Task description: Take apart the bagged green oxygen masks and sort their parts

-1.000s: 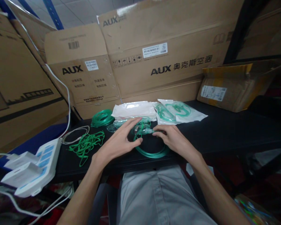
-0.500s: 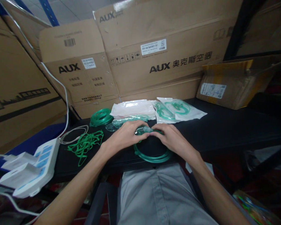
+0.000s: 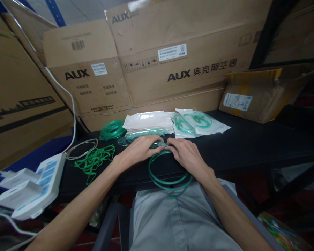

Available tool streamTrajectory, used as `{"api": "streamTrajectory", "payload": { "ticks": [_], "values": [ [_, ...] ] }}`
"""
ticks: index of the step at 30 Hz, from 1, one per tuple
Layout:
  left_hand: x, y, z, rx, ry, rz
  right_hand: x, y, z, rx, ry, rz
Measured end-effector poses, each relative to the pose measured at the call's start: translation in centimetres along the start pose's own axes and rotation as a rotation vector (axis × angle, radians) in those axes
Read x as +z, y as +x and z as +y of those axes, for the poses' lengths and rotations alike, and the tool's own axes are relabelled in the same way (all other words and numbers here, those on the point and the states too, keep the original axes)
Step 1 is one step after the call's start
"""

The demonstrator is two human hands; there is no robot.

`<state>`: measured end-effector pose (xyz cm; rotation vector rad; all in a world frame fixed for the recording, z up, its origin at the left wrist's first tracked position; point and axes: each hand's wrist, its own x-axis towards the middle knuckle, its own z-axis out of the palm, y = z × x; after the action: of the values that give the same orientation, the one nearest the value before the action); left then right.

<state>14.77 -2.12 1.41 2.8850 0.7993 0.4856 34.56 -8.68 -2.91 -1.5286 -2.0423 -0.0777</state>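
Note:
At the middle of the table's front edge, my left hand is closed around a small clear plastic fitting, mostly covered by the fingers. Close beside it, my right hand pinches the green tubing near that fitting. Whether the tube end is seated in the fitting cannot be made out. The tubing hangs in loose loops below both hands, over the table edge and above the lap. Just behind my left hand lie clear, green-tinted plastic masks.
White pouches and clear-fronted packs with green tubing lie behind the hands. Left are coiled green tubing, tangled green elastic straps and a power strip. Large cardboard stands behind; a carton sits right.
My right hand has shifted slightly left and its grip has changed. The tubing loops have opened and dropped lower toward the lap. My left hand stays nearly in place.

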Motion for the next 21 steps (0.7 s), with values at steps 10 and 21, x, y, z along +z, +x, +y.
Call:
{"api": "streamTrajectory", "payload": {
  "ticks": [10, 21],
  "values": [
    [1.4, -1.1, -0.2, 0.102, 0.288, 0.077, 0.8, 0.4, 0.4, -0.037, 0.009, -0.037],
    [1.1, -1.0, 0.2, 0.044, 0.320, 0.007, 0.8, 0.5, 0.8, -0.072, 0.048, -0.030]
  ]
}}
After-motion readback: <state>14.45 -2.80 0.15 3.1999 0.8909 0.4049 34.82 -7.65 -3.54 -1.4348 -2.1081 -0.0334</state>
